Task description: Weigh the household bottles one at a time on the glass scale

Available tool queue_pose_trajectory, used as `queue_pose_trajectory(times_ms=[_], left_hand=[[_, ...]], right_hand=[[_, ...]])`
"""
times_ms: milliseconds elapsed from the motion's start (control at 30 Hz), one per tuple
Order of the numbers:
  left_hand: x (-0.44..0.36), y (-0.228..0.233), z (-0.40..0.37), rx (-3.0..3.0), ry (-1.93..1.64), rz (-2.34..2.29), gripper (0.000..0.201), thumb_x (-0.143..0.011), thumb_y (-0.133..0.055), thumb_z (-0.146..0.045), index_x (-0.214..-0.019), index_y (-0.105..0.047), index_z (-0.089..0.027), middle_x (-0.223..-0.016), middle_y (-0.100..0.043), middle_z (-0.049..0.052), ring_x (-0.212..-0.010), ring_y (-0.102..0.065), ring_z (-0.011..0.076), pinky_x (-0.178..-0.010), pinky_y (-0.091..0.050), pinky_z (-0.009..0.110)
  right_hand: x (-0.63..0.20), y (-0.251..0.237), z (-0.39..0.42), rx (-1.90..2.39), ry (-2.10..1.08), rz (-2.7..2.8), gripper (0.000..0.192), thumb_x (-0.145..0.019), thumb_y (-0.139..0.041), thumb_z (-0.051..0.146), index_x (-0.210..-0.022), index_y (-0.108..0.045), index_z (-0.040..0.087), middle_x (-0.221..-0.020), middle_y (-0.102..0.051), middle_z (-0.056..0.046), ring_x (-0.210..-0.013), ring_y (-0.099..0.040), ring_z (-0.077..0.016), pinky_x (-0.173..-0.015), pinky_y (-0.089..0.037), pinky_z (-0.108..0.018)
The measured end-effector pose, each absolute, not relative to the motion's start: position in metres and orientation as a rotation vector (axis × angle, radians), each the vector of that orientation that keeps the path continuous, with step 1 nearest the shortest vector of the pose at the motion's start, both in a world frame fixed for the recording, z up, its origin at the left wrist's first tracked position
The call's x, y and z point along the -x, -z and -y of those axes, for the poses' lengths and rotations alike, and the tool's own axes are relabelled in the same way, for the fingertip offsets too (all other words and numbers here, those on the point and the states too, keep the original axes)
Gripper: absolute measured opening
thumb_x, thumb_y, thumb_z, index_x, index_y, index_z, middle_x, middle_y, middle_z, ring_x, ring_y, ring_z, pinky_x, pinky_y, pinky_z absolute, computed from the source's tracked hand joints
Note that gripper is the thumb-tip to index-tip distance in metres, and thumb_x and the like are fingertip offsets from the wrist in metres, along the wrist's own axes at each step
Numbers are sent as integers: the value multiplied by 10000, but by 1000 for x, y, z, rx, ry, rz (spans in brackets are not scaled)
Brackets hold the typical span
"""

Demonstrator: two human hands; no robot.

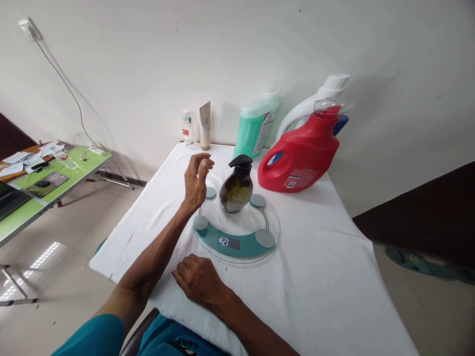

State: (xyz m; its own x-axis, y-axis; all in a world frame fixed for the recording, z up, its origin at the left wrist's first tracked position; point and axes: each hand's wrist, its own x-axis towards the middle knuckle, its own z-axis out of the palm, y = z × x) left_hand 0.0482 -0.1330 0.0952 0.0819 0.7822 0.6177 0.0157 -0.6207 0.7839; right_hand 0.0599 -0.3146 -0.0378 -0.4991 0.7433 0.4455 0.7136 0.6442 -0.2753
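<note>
Right hand (198, 279) loosely curled, resting on white tablecloth (326, 277), left hand (198, 180) raised half-open, empty, beside pump bottle (236, 187)

Red detergent jug (302, 153) lying tilted at centre right, clear cap toward upper right. White jug (315, 101) directly behind it, leaning on the wall. Teal-green refill bottle (256, 126) upright just left of both. At the far edge of the white-clothed table (334, 277), a beige tube (205, 126) standing on its cap, small clear bottle (187, 129) just beside it on the left. Far left: green table (70, 173) with scattered papers (22, 158), a laptop corner (9, 198). White cable (63, 79) runs down the wall.
</note>
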Motion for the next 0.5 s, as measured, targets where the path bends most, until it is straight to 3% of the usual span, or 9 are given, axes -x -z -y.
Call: queue_pose_trajectory(times_ms=[267, 400, 500], left_hand=[[-46, -95, 128, -1807, -1583, -794, 578, -1001, -398, -715, -1255, -565, -223, -1110, -700, 100, -1035, -680, 220, -926, -545, 394], [-50, -85, 131, -1878, -1416, -731, 688, -905, -594, -721, -1391, -500, -242, -1304, -663, 145, -1204, -652, 275, -1023, -521, 441], [-57, -75, 137, -1911, -1284, -728, 890, -771, -811, -632, -1477, -433, -245, -1428, -603, 178, -1309, -608, 327, -1093, -494, 497]], right_hand=[[-59, 39, 314, 1142, -100, 2337, 288, -1011, -575, 226, -726, -587, 187, -686, -639, -23, -642, -582, -164, -546, -284, -315], [-60, 38, 315, 1154, -96, 2310, 261, -980, -602, 226, -722, -586, 193, -683, -644, -22, -631, -590, -173, -533, -277, -319], [-60, 41, 317, 1140, -73, 2290, 218, -937, -636, 223, -727, -580, 201, -683, -643, -18, -627, -592, -181, -529, -296, -311]])
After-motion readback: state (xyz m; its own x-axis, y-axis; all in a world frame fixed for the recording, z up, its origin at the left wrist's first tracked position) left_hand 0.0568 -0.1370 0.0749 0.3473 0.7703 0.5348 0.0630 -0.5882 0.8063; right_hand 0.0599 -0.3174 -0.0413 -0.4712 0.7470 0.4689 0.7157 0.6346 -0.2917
